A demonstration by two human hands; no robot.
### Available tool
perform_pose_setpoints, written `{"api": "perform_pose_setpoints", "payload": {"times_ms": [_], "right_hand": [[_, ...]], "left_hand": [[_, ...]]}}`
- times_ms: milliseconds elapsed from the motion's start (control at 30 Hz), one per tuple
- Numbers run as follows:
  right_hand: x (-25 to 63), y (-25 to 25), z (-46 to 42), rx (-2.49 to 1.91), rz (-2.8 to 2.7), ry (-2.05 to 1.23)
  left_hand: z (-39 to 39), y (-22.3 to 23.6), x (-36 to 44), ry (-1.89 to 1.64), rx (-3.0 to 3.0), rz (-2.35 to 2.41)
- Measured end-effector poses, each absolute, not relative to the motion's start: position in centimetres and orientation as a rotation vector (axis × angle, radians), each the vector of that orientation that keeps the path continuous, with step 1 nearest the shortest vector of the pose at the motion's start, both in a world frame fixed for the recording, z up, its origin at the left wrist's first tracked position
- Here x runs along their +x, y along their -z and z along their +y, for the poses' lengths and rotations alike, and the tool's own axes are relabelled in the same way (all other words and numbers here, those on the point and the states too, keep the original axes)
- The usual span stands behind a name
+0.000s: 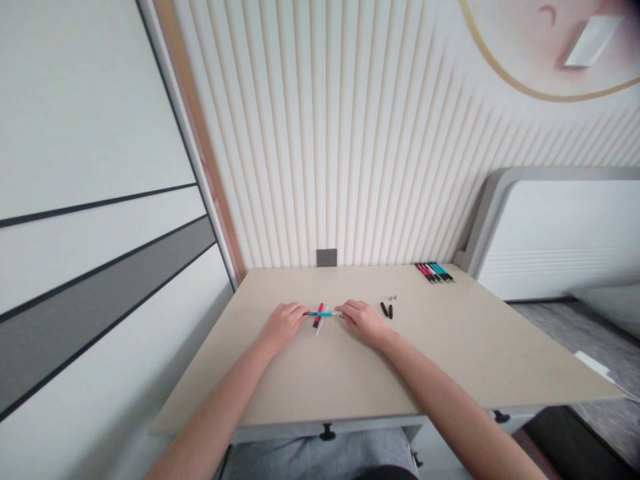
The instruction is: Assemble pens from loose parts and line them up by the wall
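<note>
My left hand (285,325) is closed around the black end of a blue pen barrel (323,314), held level just above the desk. From the barrel's right end sticks a thin pale rod that looks like a pen refill (335,313). My right hand (364,321) pinches the rod's far end; its fingertips partly hide it. Under the blue barrel lie a red pen barrel (321,307) with a black end and a loose white refill (319,330), crossing close together. Right of my right hand are two black pen grips (384,309) and some small metal tips (393,298).
A row of several red, white and blue pens (434,272) lies at the back right of the beige desk (320,380). A ribbed wall with a dark socket (327,258) stands behind. A white cabinet (100,280) borders the left, a bed headboard (550,233) the right.
</note>
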State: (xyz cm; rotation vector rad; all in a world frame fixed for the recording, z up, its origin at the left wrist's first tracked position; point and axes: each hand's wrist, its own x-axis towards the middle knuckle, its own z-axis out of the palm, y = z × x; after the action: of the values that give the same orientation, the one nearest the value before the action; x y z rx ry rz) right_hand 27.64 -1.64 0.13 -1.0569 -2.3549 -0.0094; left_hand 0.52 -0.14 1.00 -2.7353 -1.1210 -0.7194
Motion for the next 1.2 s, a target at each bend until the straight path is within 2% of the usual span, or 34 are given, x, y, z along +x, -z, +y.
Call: {"api": "perform_pose_setpoints", "payload": {"times_ms": [367,533,967,1200], "right_hand": [[26.3,-1.2,-2.9,-0.934,-2.327,0.025],[28.0,-1.1,-2.1,-1.062,-2.246,0.024],[28.3,0.0,-1.4,-1.004,-2.445,0.024],[29.3,0.1,-0.4,-1.25,-2.365,0.012]], "left_hand": [[-0.3,-1.2,0.8,0.728,-2.759,-1.101],[0.0,-0.8,0.5,0.744,-2.692,-1.193],[0.1,-0.7,0.3,0.687,-2.693,-1.231],[0.1,-0.9,0.4,0.706,-2.689,-1.232]]}}
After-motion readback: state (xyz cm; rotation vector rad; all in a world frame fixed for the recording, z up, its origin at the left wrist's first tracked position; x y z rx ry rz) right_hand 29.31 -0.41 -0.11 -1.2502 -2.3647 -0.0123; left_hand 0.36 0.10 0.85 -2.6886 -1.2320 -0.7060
